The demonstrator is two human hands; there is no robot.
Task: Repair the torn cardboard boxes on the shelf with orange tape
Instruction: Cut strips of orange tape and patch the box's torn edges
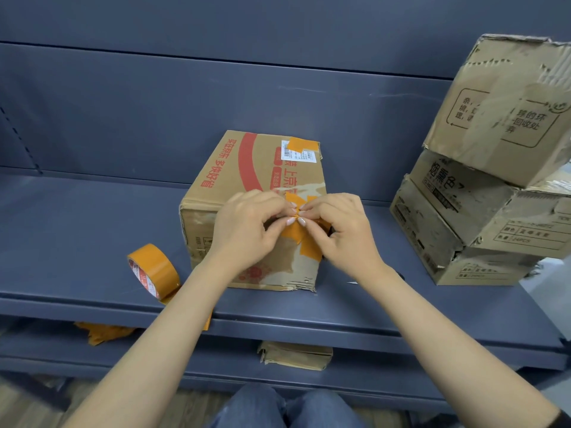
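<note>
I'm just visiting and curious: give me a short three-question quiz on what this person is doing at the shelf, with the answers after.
1. True or false: both hands pinch the orange tape piece on the box with red print.
2. Where does the tape roll lie? A) on top of the box; B) on the shelf, on the side of the left hand; C) on the stacked boxes.
3. Fill in: beside the right hand, further along the shelf, worn cardboard boxes stand ____.

Key: 1 true; 2 B; 3 stacked.
</note>
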